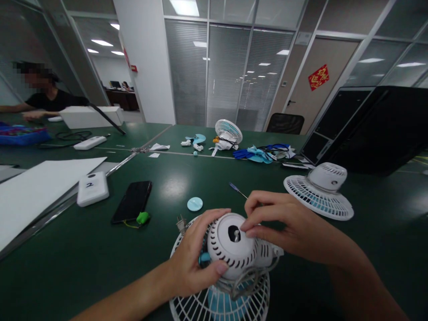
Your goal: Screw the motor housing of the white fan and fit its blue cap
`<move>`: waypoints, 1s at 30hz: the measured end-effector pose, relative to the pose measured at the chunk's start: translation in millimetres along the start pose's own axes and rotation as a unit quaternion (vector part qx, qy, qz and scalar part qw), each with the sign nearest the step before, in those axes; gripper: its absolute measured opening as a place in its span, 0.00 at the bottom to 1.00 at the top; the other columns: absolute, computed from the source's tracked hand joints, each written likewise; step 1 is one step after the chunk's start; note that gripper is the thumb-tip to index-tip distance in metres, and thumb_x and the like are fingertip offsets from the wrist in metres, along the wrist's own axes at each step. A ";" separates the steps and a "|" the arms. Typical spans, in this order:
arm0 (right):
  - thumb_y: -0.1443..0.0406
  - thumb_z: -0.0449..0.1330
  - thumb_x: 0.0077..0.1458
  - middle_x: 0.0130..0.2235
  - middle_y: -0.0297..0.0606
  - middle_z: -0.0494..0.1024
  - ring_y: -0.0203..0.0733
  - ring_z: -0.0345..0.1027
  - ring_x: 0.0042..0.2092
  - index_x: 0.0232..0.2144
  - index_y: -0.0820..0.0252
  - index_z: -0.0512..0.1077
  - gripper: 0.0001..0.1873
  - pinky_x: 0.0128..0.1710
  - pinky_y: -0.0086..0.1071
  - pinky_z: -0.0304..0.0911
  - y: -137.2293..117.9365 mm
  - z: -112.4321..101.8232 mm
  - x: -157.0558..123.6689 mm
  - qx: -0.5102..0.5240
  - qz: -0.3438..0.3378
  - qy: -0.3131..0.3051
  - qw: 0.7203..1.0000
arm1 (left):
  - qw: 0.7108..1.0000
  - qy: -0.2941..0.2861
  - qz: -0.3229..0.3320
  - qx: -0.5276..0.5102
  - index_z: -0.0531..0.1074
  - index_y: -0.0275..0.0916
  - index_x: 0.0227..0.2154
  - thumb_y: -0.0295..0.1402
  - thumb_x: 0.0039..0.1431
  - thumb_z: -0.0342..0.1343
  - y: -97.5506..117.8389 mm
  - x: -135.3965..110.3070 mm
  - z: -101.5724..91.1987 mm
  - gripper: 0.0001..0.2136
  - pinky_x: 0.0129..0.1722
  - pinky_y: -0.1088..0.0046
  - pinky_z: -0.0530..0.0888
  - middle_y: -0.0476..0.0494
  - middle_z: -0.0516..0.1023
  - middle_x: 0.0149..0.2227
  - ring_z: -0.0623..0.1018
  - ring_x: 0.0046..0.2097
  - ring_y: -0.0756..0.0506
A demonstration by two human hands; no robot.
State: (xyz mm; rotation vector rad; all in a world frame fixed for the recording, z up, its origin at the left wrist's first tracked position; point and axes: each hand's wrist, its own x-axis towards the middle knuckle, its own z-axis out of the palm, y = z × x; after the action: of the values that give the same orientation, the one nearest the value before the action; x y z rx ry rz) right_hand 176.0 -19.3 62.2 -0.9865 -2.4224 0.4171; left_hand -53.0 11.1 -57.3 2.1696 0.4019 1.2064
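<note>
A small white electric fan (222, 236) lies in front of me, its slotted motor housing facing up and its round wire guard (262, 303) underneath. My left hand (189, 267) is wrapped round the housing, beside a blue knob (204, 257). At the dark hole in the housing's top, a pale piece (236, 235) shows. My right hand (290, 223) pinches its fingertips at that hole's right edge; whatever they hold is hidden. A grey cord (242, 285) loops over the guard, and a plug (181, 224) sticks out at the left. Beyond the hands lie a light-blue disc (195, 204) and a screwdriver (238, 190).
Another fan head (327, 183) lies to the right, near a large black case (368, 125). Farther back stand a fan (229, 131) and blue gloves (243, 154). A phone (132, 200) and white power bank (92, 188) are left. A person (50, 96) sits far left.
</note>
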 end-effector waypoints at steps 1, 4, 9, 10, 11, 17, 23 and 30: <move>0.66 0.62 0.61 0.36 0.33 0.73 0.31 0.68 0.35 0.34 0.58 0.79 0.05 0.34 0.24 0.62 0.3 -0.7 -0.7 0.000 -0.001 -0.003 1.000 | 1.000 0.000 0.000 0.001 0.53 0.46 0.66 0.48 0.65 0.52 -0.1 -0.2 0.1 0.30 0.60 0.56 0.66 0.36 0.66 0.63 0.70 0.60 0.34; 0.63 0.60 0.63 0.36 0.34 0.74 0.32 0.69 0.35 0.36 0.57 0.80 0.08 0.34 0.25 0.62 0.4 -3.5 -2.4 -0.001 0.000 -0.014 1.000 | 1.000 -0.001 -0.002 -0.003 0.54 0.45 0.66 0.48 0.65 0.51 -0.5 -0.8 0.5 0.30 0.59 0.55 0.67 0.34 0.66 0.63 0.70 0.60 0.33; 0.63 0.58 0.65 0.36 0.36 0.75 0.33 0.69 0.36 0.37 0.56 0.80 0.10 0.35 0.26 0.63 -0.9 -7.5 -3.8 0.007 0.000 -0.010 1.000 | 1.000 -0.001 -0.004 -0.005 0.54 0.46 0.65 0.49 0.65 0.51 -0.7 -0.9 0.7 0.30 0.59 0.54 0.67 0.35 0.66 0.63 0.70 0.59 0.33; 0.63 0.58 0.64 0.37 0.36 0.75 0.33 0.69 0.36 0.35 0.57 0.80 0.10 0.35 0.27 0.63 -1.3 -7.7 -4.2 0.009 0.001 -0.017 1.000 | 1.000 0.000 -0.004 -0.004 0.54 0.46 0.65 0.49 0.65 0.51 -0.6 -0.7 0.7 0.29 0.59 0.54 0.67 0.35 0.67 0.62 0.71 0.59 0.33; 0.63 0.58 0.64 0.37 0.36 0.75 0.33 0.69 0.36 0.35 0.57 0.80 0.10 0.35 0.27 0.63 -1.7 -7.8 -4.6 0.011 0.001 -0.022 1.000 | 1.000 0.001 -0.004 -0.003 0.55 0.46 0.65 0.49 0.65 0.51 -0.6 -0.4 0.7 0.29 0.59 0.54 0.67 0.35 0.67 0.62 0.71 0.58 0.33; 0.61 0.59 0.64 0.36 0.36 0.77 0.35 0.70 0.36 0.42 0.57 0.78 0.10 0.35 0.28 0.63 10.2 -7.3 -0.9 0.033 0.023 0.038 0.998 | 1.000 0.003 -0.005 -0.009 0.55 0.47 0.65 0.49 0.65 0.51 -1.0 0.6 1.3 0.29 0.60 0.57 0.67 0.37 0.67 0.62 0.71 0.59 0.34; 0.58 0.56 0.64 0.39 0.40 0.79 0.39 0.69 0.37 0.43 0.60 0.78 0.14 0.37 0.34 0.62 71.6 1.3 11.5 -0.069 0.196 0.053 0.977 | 1.000 0.009 -0.015 -0.012 0.56 0.46 0.65 0.50 0.65 0.51 -0.6 -1.8 1.9 0.29 0.60 0.56 0.66 0.36 0.68 0.62 0.70 0.59 0.33; 0.59 0.57 0.65 0.49 0.42 0.75 0.44 0.71 0.47 0.49 0.61 0.72 0.14 0.48 0.44 0.69 126.9 61.5 23.3 -0.129 0.289 0.066 0.946 | 1.000 0.006 -0.018 -0.009 0.54 0.47 0.66 0.50 0.66 0.50 -6.9 -7.2 3.8 0.29 0.61 0.57 0.64 0.37 0.66 0.63 0.68 0.61 0.34</move>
State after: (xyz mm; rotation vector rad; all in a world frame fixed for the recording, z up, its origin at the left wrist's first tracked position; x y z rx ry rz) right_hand 199.9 79.4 -38.4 -1.7894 -2.0664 0.2140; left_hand -53.4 11.1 -68.0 2.1319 0.4334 1.1998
